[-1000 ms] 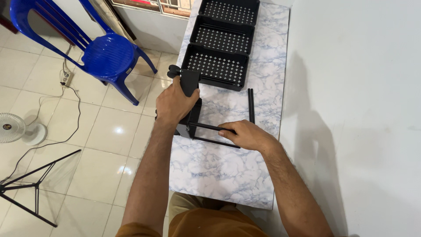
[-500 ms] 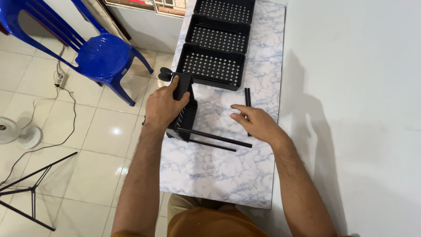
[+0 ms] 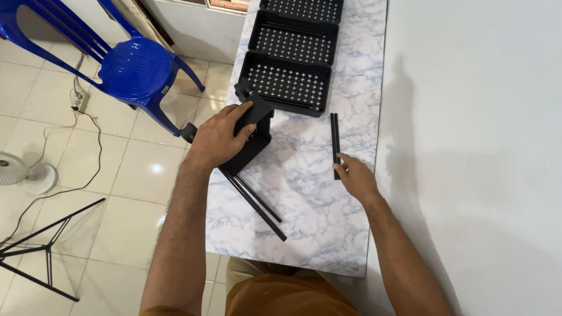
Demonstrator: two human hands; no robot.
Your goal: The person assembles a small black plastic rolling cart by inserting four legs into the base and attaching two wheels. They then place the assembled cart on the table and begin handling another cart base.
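Observation:
My left hand (image 3: 218, 139) grips a black bracket-like part (image 3: 253, 136) at the left edge of the marble-patterned table (image 3: 316, 234). Two thin black rods (image 3: 257, 205) stick out of this part and slant toward the near edge. My right hand (image 3: 356, 177) lies on the table further right. Its fingertips touch the near end of a loose pair of black rods (image 3: 334, 140), which lie flat and point away from me. I cannot see a closed grip on them.
Three black perforated trays (image 3: 287, 83) sit in a row at the far end of the table. A blue plastic chair (image 3: 133, 67) stands on the tiled floor at left, with a fan (image 3: 23, 171) and a black tripod (image 3: 41, 246). A white wall (image 3: 480, 146) borders the right.
My right hand let go of the rods fixed to the black part and moved right to the loose pair. My left hand swung the part, so its rods now point toward the near edge.

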